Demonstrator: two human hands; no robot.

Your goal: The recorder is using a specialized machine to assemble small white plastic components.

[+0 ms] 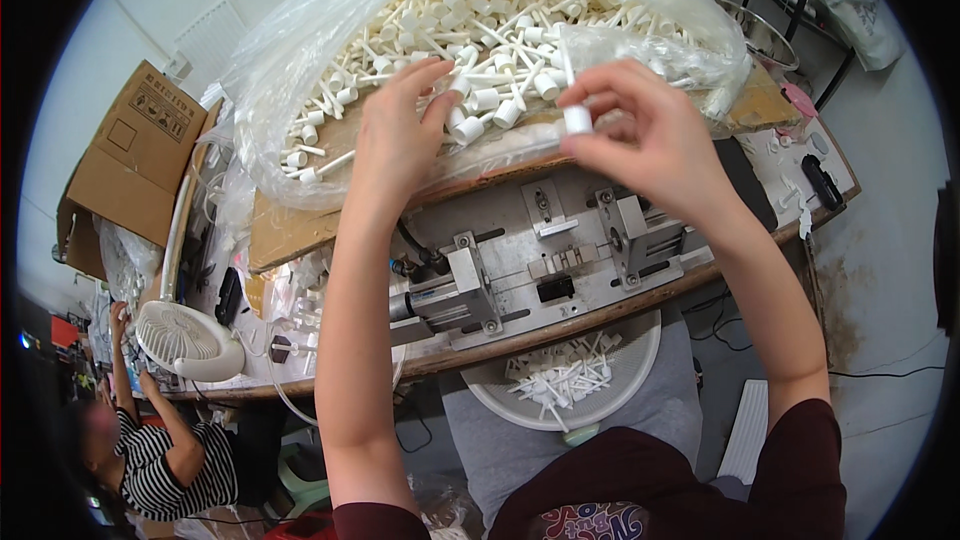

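A large clear plastic bag [300, 50] lies on the bench, filled with several white pump caps with thin dip tubes [500, 40]. My left hand [395, 135] reaches into the bag's opening, fingers spread over the caps, touching them. My right hand [640, 135] pinches one white cap with its tube [576, 112] between thumb and fingers, just above the bag's edge. Below both hands sits a small metal press fixture [540, 260] with a pneumatic cylinder [430, 300] on a steel plate.
A white basin [640, 360] on my lap holds several white pieces. A small white fan [185, 340] and a cardboard box [135, 155] stand at the left. Another person in a striped shirt [160, 475] sits lower left. A black wire rack [790, 0] stands at the back right.
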